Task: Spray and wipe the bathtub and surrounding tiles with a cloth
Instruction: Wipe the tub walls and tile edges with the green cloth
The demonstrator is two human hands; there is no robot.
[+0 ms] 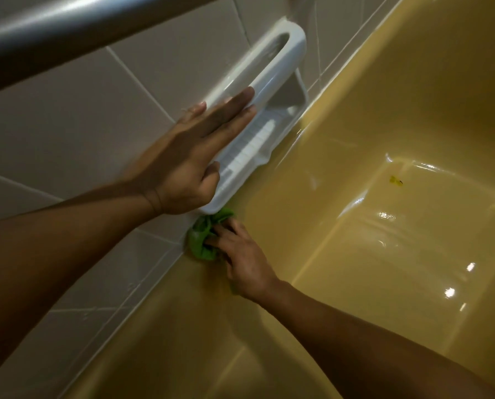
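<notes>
A yellow bathtub (384, 116) fills the right and lower part of the head view, its floor wet and glossy. Pale wall tiles (68, 133) run along its left rim. My right hand (240, 257) grips a bunched green cloth (204, 239) and presses it where the tub rim meets the tiles, just below a white ceramic soap dish with a grab handle (272, 90). My left hand (188, 156) rests flat on that soap dish, fingers straight, thumb tucked under its lower edge. No spray bottle is in view.
A grey metal rail (76, 33) crosses the top left, close to the camera. A small yellowish speck (396, 180) lies on the tub floor. White grout lines run between the tiles and along the tub edge.
</notes>
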